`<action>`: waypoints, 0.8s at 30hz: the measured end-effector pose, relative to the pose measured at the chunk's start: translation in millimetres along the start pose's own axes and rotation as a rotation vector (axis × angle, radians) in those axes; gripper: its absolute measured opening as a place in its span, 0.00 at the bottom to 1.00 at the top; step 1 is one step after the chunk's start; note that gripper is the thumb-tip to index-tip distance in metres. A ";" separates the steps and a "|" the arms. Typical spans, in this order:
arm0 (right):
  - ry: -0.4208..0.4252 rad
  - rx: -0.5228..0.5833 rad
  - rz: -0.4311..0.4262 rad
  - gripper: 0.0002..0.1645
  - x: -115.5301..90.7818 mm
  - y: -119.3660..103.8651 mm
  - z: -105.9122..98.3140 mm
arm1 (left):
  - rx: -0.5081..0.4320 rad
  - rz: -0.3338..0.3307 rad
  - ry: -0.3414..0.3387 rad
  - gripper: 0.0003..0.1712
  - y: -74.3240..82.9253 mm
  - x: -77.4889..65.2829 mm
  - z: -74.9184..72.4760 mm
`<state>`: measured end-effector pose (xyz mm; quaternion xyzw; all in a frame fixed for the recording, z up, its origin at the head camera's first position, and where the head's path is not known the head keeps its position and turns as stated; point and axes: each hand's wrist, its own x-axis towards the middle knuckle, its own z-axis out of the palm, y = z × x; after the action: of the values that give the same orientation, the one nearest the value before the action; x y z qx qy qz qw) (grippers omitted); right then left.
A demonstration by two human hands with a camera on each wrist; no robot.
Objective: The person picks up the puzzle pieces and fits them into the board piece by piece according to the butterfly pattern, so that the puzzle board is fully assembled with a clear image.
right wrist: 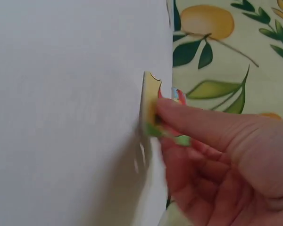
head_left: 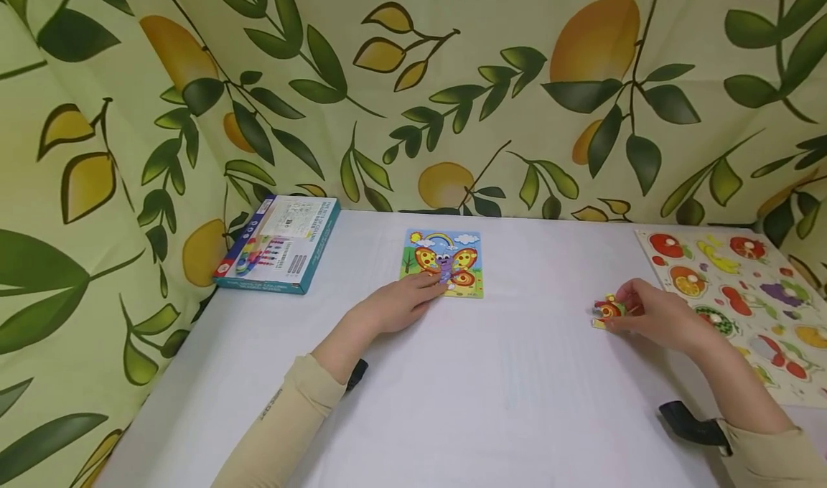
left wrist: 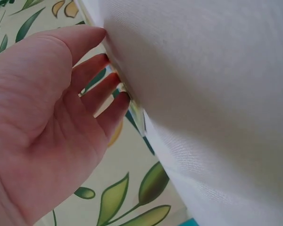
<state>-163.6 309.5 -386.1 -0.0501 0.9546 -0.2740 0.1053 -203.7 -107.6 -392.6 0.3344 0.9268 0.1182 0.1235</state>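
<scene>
A square butterfly puzzle (head_left: 442, 255), with a rainbow and clouds, lies on the white table in the head view. My left hand (head_left: 402, 303) rests at its lower left, fingers extended over that corner and covering it. In the left wrist view the left hand (left wrist: 61, 103) shows its palm, its fingertips at the thin edge of the puzzle. Over to the right, my right hand (head_left: 655, 316) pinches a small bunch of colourful puzzle pieces (head_left: 609, 308) just above the table. The right wrist view shows the thumb across the pieces (right wrist: 151, 103); how many there are is hidden.
A flat blue box (head_left: 281, 244) lies at the back left of the white table (head_left: 465, 387). At the right is a fruit picture board (head_left: 736, 294), partly behind the right forearm. A leaf-and-fruit patterned cloth (head_left: 413, 100) hangs behind and to the left.
</scene>
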 end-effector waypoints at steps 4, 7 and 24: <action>0.064 0.140 -0.065 0.21 14.7 -29.9 9.0 | 0.015 0.004 0.002 0.27 2.5 0.8 0.1; 0.060 0.293 -0.079 0.22 34.6 -62.7 24.4 | 0.009 0.003 0.006 0.27 4.2 1.6 -0.2; -0.031 0.338 -0.068 0.14 111.4 -132.9 89.4 | 0.043 -0.019 -0.011 0.28 4.7 3.7 -0.9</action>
<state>-246.5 134.3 -408.5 -0.0680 0.8911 -0.4331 0.1174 -204.0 -101.8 -390.9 0.3286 0.9316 0.0954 0.1224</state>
